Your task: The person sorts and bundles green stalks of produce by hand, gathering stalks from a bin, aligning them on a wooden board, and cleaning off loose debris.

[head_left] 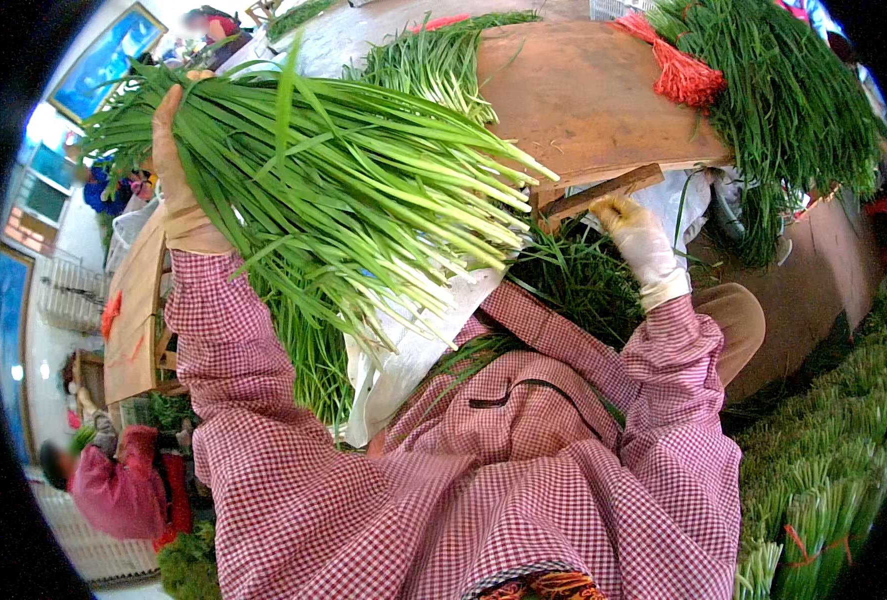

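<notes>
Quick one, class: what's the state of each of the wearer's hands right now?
Left hand: holding a bunch of greens.
Right hand: curled; whether it is fully closed or holding anything cannot be told.

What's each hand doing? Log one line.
left hand: holding green stalks; right hand: gloved, near table; red ties: on table

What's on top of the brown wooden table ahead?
The table bears red stringy ties and a dark-green leafy heap at right, with pale-stemmed green stalks along its left edge. Whatever lies beneath the heap is covered.
</notes>
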A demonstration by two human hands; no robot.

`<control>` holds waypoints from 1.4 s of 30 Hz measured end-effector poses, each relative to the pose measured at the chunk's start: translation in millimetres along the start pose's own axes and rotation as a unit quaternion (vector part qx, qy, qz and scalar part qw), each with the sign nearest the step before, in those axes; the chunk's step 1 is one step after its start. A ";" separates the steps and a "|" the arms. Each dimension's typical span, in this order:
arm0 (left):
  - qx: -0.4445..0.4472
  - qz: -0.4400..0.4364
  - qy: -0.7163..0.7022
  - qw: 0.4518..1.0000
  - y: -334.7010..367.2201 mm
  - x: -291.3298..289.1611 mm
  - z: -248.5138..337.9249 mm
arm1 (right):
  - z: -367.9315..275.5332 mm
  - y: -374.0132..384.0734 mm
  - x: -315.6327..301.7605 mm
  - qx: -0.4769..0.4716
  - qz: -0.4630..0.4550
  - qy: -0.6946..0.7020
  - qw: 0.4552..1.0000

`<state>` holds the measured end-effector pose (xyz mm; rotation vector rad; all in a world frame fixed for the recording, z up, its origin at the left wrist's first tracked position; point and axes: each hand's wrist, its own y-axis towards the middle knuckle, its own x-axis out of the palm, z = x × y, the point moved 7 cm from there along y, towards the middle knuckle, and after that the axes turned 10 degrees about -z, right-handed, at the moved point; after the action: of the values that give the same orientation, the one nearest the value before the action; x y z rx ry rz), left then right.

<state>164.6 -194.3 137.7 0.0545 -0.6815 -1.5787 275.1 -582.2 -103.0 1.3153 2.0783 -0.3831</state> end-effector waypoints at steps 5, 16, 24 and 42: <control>0.002 0.030 0.009 0.999 5.0 -2.7 -23.7 | -52.2 -0.8 6.1 -0.076 -0.063 0.325 0.940; -0.025 -0.019 -0.029 0.999 2.7 4.2 -16.8 | -107.1 3.3 12.1 -0.100 -0.220 0.475 0.846; -0.064 -0.100 0.039 0.992 16.7 12.3 -15.0 | -20.3 28.1 -11.6 -0.082 -0.034 0.347 0.934; -0.135 -0.102 -0.172 0.970 55.7 168.6 -129.3 | -65.7 -18.4 -4.5 -0.086 -0.246 0.508 0.821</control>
<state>244.4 -398.0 117.3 -0.3707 -0.7393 -1.8902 236.4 -557.4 -52.3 0.9047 3.2564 0.4253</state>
